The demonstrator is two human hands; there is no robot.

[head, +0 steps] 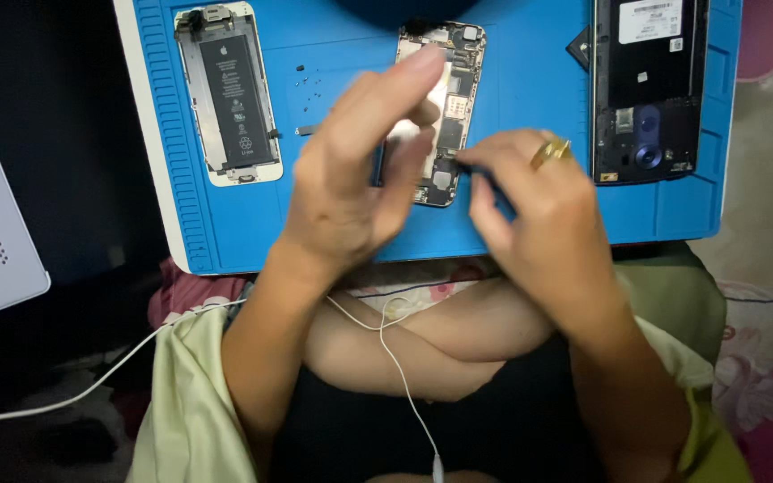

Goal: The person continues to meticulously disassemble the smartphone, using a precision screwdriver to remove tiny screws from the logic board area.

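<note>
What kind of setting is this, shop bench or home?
Likely an informal phone repair spot at home, not a shop bench. A blue repair mat rests over the person's crossed legs and holds an opened phone with its battery exposed, a stripped phone chassis and loose screws. Floral bedding lies alongside.

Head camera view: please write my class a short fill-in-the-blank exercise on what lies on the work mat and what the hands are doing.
1. The opened phones lie on a mat whose colour is ____.
2. The phone body with the black battery lies at the mat's ____ end.
3. The gold ring is worn on the ____ hand.
4. The left hand is raised over the ____ of the three phones.

Missing words: blue; left; right; middle
</note>
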